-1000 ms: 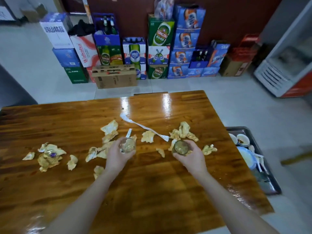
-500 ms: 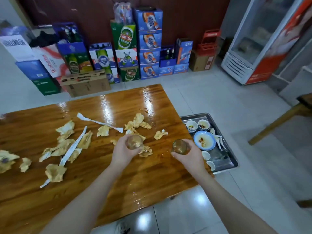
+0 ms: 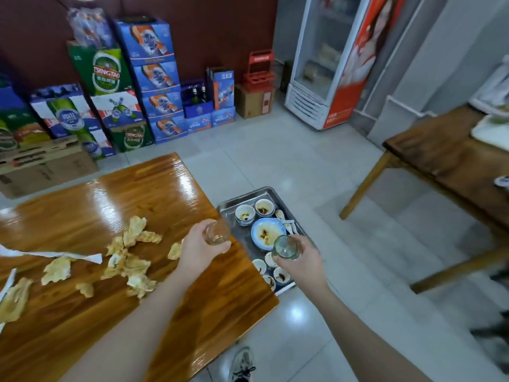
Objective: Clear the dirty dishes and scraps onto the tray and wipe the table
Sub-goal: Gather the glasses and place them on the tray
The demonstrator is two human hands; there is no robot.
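My left hand [image 3: 199, 248] grips a small clear glass [image 3: 217, 233] above the right edge of the glossy wooden table [image 3: 154, 194]. My right hand [image 3: 301, 264] grips a second clear glass [image 3: 285, 247] over the steel tray [image 3: 264, 193], which sits low beside the table. The tray holds dirty small bowls [image 3: 244, 214], a blue-rimmed plate [image 3: 265, 230] with sauce stains, white spoons [image 3: 286, 220] and several little sauce dishes [image 3: 281, 275]. Crumpled yellowish scraps [image 3: 132, 260] and white paper strips [image 3: 52, 255] lie scattered on the table's left half.
Stacked beer cartons [image 3: 154, 78] and a cardboard box [image 3: 46, 166] line the back wall. A glass-door fridge [image 3: 325, 64] stands at the back right. Another wooden table [image 3: 451, 161] is on the right. My shoe [image 3: 242, 365] shows on the tiled floor.
Both hands have carried their glasses rightward from the table's middle; the right one is now over the tray, the left at the table's edge. The view has swung right.
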